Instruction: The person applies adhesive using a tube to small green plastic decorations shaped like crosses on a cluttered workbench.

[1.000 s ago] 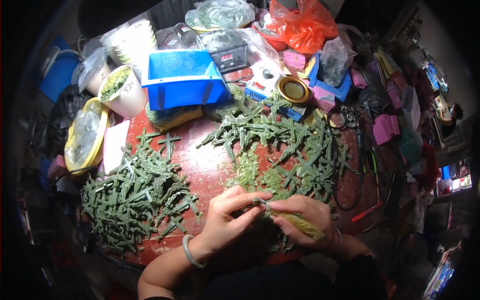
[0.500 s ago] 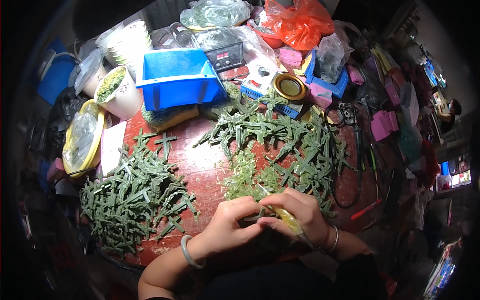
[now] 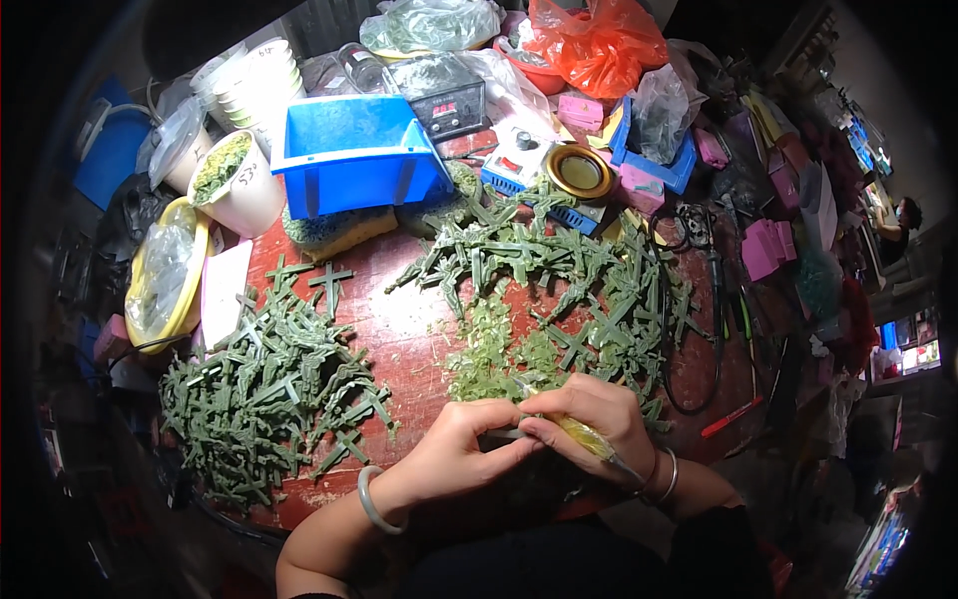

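My right hand [image 3: 611, 424] is closed around a yellow-wrapped pen-like tool [image 3: 587, 437] with a thin metal tip and a wire trailing past the wrist. Opposite it, my left hand [image 3: 464, 444] pinches a small green cross piece [image 3: 504, 434], mostly hidden by the fingers. Both hands' fingertips meet at the table's near edge. Just beyond them lies a heap of pale green shavings [image 3: 489, 354]. Green crosses with raised figures form a large pile [image 3: 269, 389] at left and another pile [image 3: 609, 290] at the far right of the shavings.
Behind the piles stand a blue bin [image 3: 349, 160] on a sponge, a control box [image 3: 444, 105] with a red display, and a brass-coloured round dish [image 3: 579, 173]. A white cup [image 3: 239, 185] holds green bits. Cables and a red pen [image 3: 731, 417] lie at right.
The tool has tilted and shifted slightly in my right hand, and its tip sits lower. My left thumb has moved a little to the right along the piece. The piles look unchanged.
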